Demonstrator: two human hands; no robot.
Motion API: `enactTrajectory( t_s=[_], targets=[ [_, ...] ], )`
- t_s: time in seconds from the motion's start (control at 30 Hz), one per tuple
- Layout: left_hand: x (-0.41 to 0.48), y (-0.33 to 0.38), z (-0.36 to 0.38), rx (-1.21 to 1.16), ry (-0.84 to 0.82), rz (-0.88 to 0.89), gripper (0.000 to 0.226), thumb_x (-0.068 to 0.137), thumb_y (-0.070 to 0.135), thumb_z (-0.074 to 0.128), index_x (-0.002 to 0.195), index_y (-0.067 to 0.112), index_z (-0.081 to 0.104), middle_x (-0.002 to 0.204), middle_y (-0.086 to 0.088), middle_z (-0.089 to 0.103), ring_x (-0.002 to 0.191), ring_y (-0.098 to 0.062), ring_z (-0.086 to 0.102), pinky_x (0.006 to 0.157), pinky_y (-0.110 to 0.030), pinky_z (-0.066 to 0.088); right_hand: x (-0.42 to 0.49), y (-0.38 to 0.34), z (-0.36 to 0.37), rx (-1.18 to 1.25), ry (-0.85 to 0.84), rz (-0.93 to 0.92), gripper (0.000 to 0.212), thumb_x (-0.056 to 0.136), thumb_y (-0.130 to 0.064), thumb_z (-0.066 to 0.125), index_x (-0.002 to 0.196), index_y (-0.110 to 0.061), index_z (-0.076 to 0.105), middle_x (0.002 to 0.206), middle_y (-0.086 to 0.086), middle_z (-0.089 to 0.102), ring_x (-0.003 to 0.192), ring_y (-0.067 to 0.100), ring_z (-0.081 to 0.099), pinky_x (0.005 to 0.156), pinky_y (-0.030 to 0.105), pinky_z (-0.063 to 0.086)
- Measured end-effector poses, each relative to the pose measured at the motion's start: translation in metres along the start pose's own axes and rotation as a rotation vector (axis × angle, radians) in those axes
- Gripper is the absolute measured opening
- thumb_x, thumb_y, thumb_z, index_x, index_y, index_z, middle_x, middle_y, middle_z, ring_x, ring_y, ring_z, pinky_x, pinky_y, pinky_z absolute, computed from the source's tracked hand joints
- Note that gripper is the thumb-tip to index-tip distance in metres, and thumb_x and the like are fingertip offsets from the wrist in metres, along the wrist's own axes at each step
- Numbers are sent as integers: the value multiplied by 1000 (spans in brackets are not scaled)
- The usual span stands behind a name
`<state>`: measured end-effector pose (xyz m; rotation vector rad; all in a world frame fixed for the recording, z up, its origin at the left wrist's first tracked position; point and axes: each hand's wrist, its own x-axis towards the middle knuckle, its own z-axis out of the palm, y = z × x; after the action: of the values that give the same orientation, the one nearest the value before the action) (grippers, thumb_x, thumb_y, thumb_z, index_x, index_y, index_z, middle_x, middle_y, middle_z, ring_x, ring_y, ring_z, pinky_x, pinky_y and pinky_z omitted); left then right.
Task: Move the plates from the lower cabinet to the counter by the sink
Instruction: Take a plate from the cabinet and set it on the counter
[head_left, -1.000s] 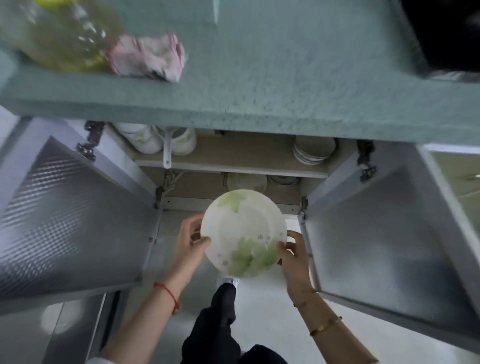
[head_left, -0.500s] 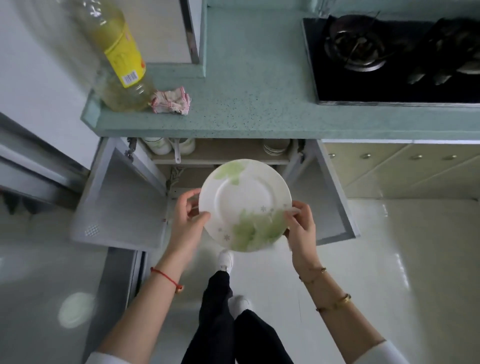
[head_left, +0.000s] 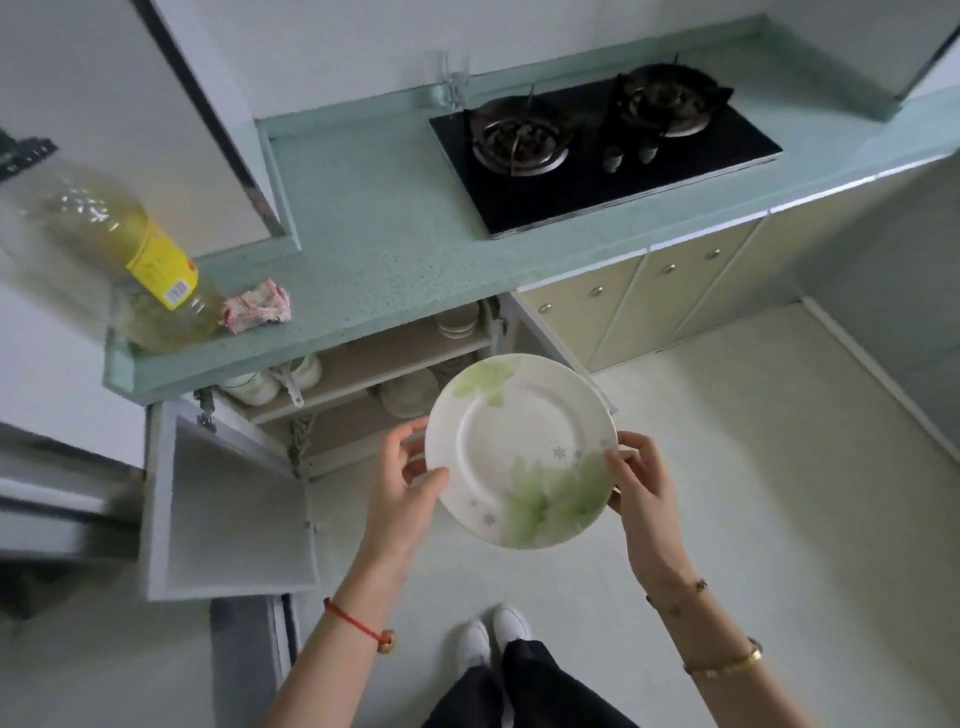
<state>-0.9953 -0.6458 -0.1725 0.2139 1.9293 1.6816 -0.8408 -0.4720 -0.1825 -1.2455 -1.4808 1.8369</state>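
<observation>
Bridging left hand (head_left: 409, 486) and right hand (head_left: 643, 488), plate (head_left: 519, 441)

White green-leafed plate (head_left: 519, 447), face-up, aloft

Both forearms bare, reaching forward, converging a bit. Left hand (head_left: 408, 488) pinching plate (head_left: 519, 441) at left rim, thumb on top, fingers curled underneath. Right hand (head_left: 644, 483) same deal on right rim, thumb over edge. Wrists roughly level.
</observation>
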Motion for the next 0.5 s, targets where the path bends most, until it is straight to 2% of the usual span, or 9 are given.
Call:
enactTrajectory(
  t_s=[0.1, 0.2, 0.33, 0.5],
  targets=[
    [0, 10, 17, 38, -110, 16, 51, 84, -7, 62, 120, 28, 54, 117, 5, 68, 90, 6, 67, 76, -19, 54, -15, -4, -22, 37, 107, -17, 10, 97, -13, 52, 100, -19, 59, 90, 9, 60, 83, 23, 55, 73, 41, 43],
    [1, 18, 42, 56, -211, 24, 51, 84, -7, 62, 120, 29, 55, 116, 8, 69, 93, 5, 68, 78, -20, 53, -28, -8, -45, 79, 204, -56, 14, 97, -13, 53, 102, -24, 60, 87, 6, 59, 83, 21, 54, 74, 41, 42],
    [3, 30, 81, 62, -333, 27, 52, 84, -12, 62, 126, 17, 54, 120, -2, 67, 92, 2, 67, 73, -16, 54, -39, -13, -76, 145, 350, -79, 21, 96, -11, 54, 108, -26, 61, 87, 8, 58, 82, 23, 54, 74, 43, 43],
    [11, 46, 142, 88, -519, 15, 52, 85, -13, 59, 126, 18, 52, 121, -3, 66, 98, -8, 65, 74, -19, 55, -38, -20, -119, 203, 513, -110, 20, 97, -12, 53, 114, -21, 60, 89, 11, 59, 82, 23, 55, 75, 43, 43]
  ],
)
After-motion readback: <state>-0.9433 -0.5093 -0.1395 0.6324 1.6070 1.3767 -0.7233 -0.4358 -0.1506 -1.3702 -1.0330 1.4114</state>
